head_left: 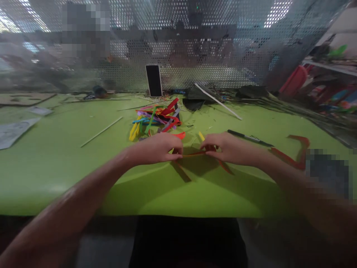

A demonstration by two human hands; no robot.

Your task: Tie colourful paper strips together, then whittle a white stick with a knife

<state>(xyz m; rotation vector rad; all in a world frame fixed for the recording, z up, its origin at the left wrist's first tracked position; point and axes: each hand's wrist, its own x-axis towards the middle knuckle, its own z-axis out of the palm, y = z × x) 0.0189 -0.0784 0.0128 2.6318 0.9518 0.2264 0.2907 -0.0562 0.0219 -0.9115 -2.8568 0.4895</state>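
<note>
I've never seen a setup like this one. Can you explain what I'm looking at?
There is no machine here: these are a person's bare hands. The single picture comes from a camera worn on their head, looking forward and down. The left hand and right hand pinch a thin orange-red strip between them. On the bright green tabletop lie a heap of multicoloured flat strips, a slim black pen-like tool and a pale thin stick. A white-edged black phone-like device stands behind.
</note>
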